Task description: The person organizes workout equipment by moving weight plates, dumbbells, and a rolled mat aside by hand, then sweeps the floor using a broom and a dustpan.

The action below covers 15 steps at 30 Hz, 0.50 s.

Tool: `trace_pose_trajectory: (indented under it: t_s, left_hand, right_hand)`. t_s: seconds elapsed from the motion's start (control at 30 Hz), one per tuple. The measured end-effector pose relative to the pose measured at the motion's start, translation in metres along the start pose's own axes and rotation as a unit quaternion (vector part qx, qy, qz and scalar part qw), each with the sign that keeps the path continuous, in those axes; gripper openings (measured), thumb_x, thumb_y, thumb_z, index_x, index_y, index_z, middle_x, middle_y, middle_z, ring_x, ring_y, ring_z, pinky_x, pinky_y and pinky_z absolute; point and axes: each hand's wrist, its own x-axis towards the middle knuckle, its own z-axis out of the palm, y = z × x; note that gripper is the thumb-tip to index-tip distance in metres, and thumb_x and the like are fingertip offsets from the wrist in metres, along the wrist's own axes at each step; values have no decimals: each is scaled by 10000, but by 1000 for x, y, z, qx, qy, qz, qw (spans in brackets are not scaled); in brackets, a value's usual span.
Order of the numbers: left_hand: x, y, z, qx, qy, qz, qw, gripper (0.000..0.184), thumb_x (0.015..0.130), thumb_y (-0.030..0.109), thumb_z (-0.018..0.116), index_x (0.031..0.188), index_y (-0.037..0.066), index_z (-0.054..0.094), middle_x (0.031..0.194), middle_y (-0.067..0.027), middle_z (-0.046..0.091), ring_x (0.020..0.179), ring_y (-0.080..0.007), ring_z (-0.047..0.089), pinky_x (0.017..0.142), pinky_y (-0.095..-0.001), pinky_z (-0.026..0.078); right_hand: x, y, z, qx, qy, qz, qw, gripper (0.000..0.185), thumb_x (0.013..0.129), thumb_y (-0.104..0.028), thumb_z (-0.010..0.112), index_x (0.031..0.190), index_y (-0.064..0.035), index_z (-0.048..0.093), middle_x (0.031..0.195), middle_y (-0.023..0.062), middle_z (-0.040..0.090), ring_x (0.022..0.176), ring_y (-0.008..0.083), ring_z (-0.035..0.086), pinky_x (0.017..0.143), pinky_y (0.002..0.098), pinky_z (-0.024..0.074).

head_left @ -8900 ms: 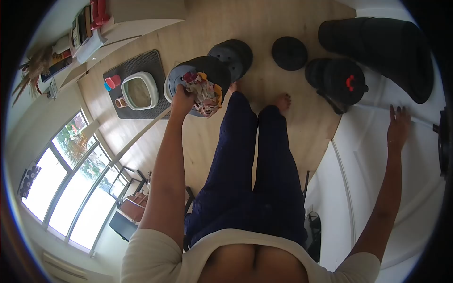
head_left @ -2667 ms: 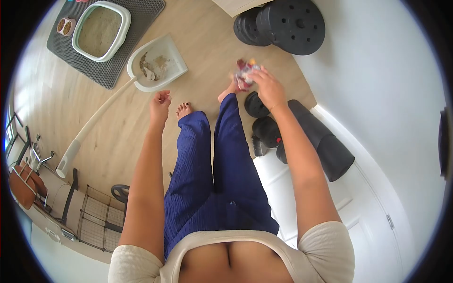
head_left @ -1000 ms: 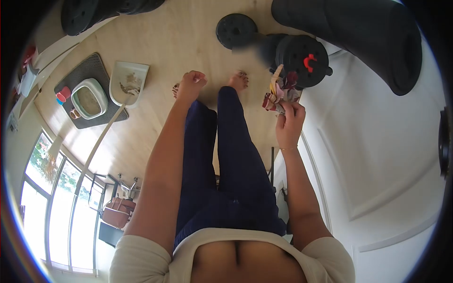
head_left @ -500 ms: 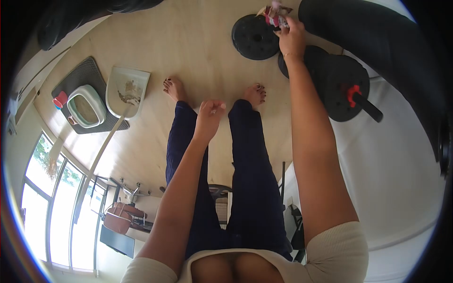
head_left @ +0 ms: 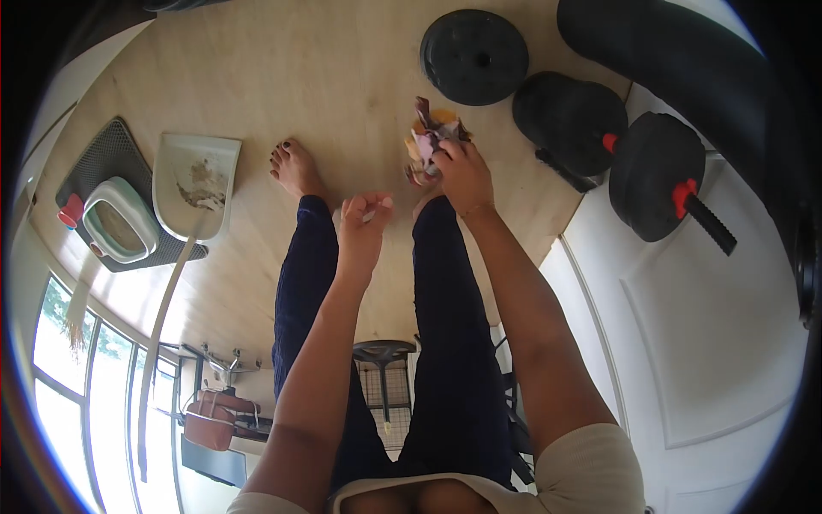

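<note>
Holding a crumpled, multicoloured bundle [head_left: 435, 141] in the right hand [head_left: 467, 178], with fingers closed on its near right edge and the rest sticking out unsupported. Looks like paper or thin scraps (cannot tell which). Placed in front of the right foot [head_left: 425, 202], hiding most of it; seemingly above the floor [head_left: 360, 103], near the black weight plate [head_left: 473, 57], well apart from the dustpan [head_left: 180, 154]. Curling the left hand [head_left: 363, 227] loosely, with thumb and forefinger nearly meeting, apart from the bundle; cannot tell if pinching anything small.

Main risk: shedding pieces onto the floor, because of that one-sided grip on something loosely bunched. Could also come apart if shaken or knocked. Might spill the loose dirt [head_left: 204, 187] from the dustpan by bumping its long handle [head_left: 152, 351] or nudging it with the left foot [head_left: 295, 170]. Could stub toes (bare feet) on the weight plate or the dumbbell [head_left: 658, 177] by stepping that way without looking.
</note>
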Motion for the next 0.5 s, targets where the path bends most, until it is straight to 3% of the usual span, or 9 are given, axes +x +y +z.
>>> trace_pose_trajectory:
  t_s: [0.13, 0.2, 0.33, 0.4, 0.47, 0.5]
  left_hand:
    - [1, 6, 5, 35, 4, -13, 999, 237, 832, 221, 622, 984, 41, 603, 980, -53, 489, 1005, -142, 484, 865, -276, 377]
    - [0, 10, 6, 48, -5, 12, 999, 243, 820, 221, 634, 988, 48, 606, 992, -61, 494, 1023, -154, 486, 862, -281, 382]
    - [0, 5, 11, 51, -10, 1, 999, 256, 803, 213, 647, 1000, 55, 607, 1038, -74, 504, 1046, -174, 491, 873, -289, 382]
    - [1, 6, 11, 48, -19, 3, 999, 259, 801, 211, 649, 1006, 58, 608, 1050, -73, 505, 1046, -176, 493, 876, -292, 383]
    - [3, 9, 14, 35, -35, 8, 999, 260, 801, 202, 644, 1011, 53, 609, 1046, -71, 507, 1038, -172, 499, 878, -288, 381]
    - [5, 11, 14, 35, -35, 8, 999, 260, 801, 202, 644, 1011, 53, 609, 1046, -71, 507, 1038, -172, 499, 878, -288, 381]
  right_hand:
    - [-4, 16, -33, 30, 34, -1, 999, 346, 615, -32, 662, 934, -162, 631, 1038, -9, 559, 964, 239, 523, 844, 327, 459]
    - [-11, 18, -52, 43, 34, 70, 996, 366, 626, 23, 634, 945, -156, 642, 1046, -6, 559, 959, 248, 523, 854, 331, 444]
    - [-35, -7, -164, -62, 181, 74, 979, 391, 660, 92, 553, 968, -126, 654, 1056, 21, 530, 996, 230, 516, 836, 339, 434]
    - [-48, -4, -201, -60, 300, 112, 945, 366, 683, 122, 520, 955, -79, 659, 1148, 66, 497, 1018, 236, 507, 864, 356, 413]
    - [-69, 19, -227, -185, 312, 166, 917, 434, 684, 152, 482, 1038, -51, 629, 1231, 98, 447, 1052, 258, 490, 898, 378, 395]
    - [-73, 34, -230, -184, 312, 167, 917, 434, 684, 152, 482, 1038, -51, 629, 1231, 98, 447, 1052, 258, 490, 898, 378, 395]
